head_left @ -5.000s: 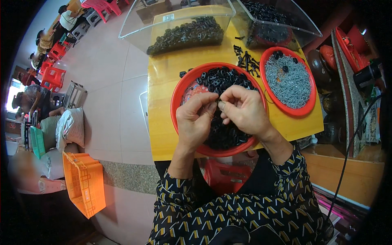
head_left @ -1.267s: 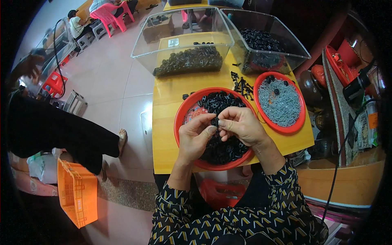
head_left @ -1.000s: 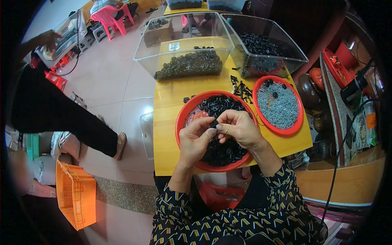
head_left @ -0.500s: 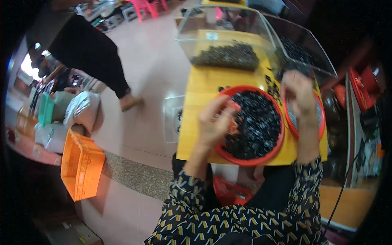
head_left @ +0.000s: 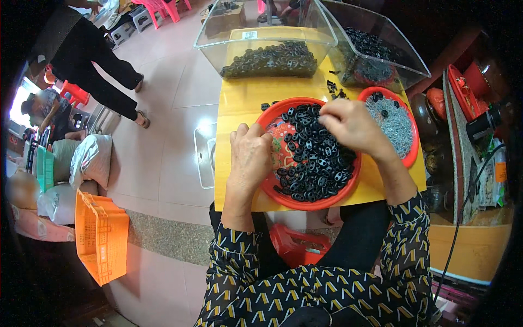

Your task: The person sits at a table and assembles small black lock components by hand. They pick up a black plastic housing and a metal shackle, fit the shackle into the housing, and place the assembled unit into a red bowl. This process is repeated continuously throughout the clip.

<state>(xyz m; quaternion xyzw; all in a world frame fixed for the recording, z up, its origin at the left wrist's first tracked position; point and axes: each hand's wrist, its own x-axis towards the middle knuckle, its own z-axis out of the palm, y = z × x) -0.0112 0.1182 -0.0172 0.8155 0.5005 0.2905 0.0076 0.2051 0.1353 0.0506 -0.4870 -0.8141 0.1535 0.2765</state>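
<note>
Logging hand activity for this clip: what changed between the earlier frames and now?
The hands, pinched together over the large red tray earlier, have parted. The left hand now rests on the tray's left rim; the right hand reaches into the black parts, fingers curled down. What either holds cannot be told. Trays, the small red tray and clear bins stayed on the yellow table.

Two red trays (head_left: 283,199) (head_left: 412,153), two clear plastic bins (head_left: 212,41) (head_left: 403,54), one yellow worktop (head_left: 239,98), one orange crate (head_left: 101,234), two hands (head_left: 249,158) (head_left: 351,125).
</note>
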